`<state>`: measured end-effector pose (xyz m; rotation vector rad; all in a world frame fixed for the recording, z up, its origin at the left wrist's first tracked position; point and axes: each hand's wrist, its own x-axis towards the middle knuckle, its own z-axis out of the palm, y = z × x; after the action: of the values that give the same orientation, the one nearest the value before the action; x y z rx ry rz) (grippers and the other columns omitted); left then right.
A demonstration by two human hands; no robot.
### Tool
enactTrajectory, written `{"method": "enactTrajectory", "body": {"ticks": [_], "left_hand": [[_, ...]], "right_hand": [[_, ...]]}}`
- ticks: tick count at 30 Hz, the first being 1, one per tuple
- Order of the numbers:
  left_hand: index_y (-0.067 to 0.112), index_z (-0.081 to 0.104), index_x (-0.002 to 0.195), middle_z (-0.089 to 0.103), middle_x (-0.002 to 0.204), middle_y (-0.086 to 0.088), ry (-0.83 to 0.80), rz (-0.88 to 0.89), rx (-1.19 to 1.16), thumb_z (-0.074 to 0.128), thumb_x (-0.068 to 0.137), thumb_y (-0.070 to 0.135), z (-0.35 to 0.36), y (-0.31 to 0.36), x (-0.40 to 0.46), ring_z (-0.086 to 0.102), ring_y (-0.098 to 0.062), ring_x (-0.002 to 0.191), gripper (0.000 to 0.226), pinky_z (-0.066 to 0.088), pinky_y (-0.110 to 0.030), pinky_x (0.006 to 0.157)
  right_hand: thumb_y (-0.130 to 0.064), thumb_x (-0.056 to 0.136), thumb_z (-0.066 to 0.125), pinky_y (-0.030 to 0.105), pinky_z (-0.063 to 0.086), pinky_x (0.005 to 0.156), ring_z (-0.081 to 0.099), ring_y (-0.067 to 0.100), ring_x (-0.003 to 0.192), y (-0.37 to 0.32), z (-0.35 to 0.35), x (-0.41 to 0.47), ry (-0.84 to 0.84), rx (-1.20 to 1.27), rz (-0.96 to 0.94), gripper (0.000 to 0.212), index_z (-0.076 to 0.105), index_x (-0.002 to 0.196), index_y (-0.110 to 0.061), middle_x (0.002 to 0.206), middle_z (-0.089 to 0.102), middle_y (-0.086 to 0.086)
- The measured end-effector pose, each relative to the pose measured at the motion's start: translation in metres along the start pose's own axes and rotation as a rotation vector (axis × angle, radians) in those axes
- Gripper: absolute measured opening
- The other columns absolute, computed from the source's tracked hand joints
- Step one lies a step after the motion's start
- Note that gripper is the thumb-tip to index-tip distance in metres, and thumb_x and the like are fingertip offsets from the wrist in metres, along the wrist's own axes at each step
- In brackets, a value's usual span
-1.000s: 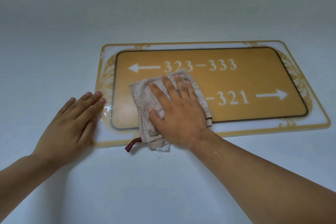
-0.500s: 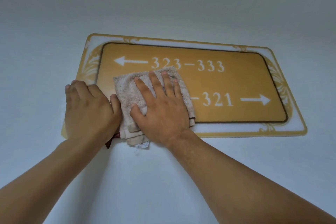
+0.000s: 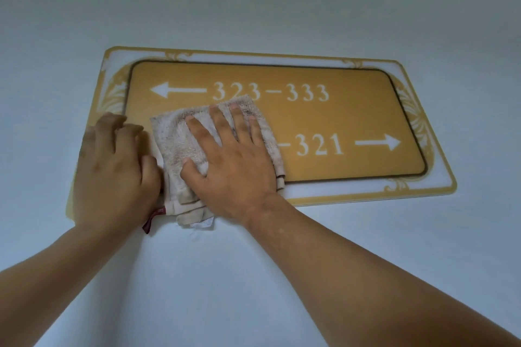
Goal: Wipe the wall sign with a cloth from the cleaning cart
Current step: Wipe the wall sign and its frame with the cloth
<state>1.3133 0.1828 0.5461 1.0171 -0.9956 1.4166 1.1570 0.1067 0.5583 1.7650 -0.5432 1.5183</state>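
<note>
A gold wall sign (image 3: 338, 118) with white arrows and room numbers hangs on the pale wall, framed by a white and gold border. A folded beige cloth (image 3: 180, 144) with a dark red tag lies flat on the sign's lower left part. My right hand (image 3: 234, 163) presses flat on the cloth with fingers spread. My left hand (image 3: 112, 169) rests on the sign's left end with its fingers curled, its thumb side touching the cloth's left edge. The sign's lower left corner is hidden under my hands and the cloth.
The plain pale wall (image 3: 282, 262) surrounds the sign on all sides. Both my forearms reach up from the bottom of the view.
My left hand has moved right from the wall onto the sign's left end, up against the cloth, and its fingers have curled. My right hand stays pressed on the cloth.
</note>
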Motion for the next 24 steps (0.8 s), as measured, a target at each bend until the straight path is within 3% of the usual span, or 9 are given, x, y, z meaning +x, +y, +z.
{"method": "enactTrajectory", "body": {"ticks": [5,15,24], "left_hand": [[0.001,0.055,0.131,0.05,0.145,-0.017,-0.092,0.028,-0.067,0.033,0.087,0.019,-0.005,0.003,0.004,0.036,-0.032,0.143,0.052,0.028,-0.05,0.118],[0.008,0.061,0.123,0.055,0.144,-0.008,-0.063,0.001,-0.055,0.032,0.086,0.024,-0.003,0.001,0.002,0.04,-0.024,0.141,0.05,0.033,-0.049,0.116],[0.004,0.061,0.118,0.057,0.139,-0.015,-0.063,0.083,0.056,0.038,0.081,0.03,-0.002,0.003,0.004,0.044,-0.032,0.136,0.05,0.036,-0.048,0.111]], "right_hand": [[-0.059,0.095,0.029,0.052,-0.003,0.123,-0.005,0.029,0.155,0.004,-0.003,0.001,0.004,-0.016,-0.016,0.069,0.021,0.159,-0.035,0.169,0.012,0.005],[-0.059,0.096,0.024,0.052,-0.002,0.122,-0.01,0.028,0.154,0.028,-0.013,-0.009,-0.053,-0.048,-0.021,0.069,0.014,0.16,-0.036,0.17,0.005,0.004],[-0.059,0.095,0.023,0.052,-0.001,0.123,-0.009,0.028,0.155,0.041,-0.017,-0.013,-0.039,-0.033,-0.039,0.068,0.016,0.159,-0.036,0.17,0.008,0.004]]}}
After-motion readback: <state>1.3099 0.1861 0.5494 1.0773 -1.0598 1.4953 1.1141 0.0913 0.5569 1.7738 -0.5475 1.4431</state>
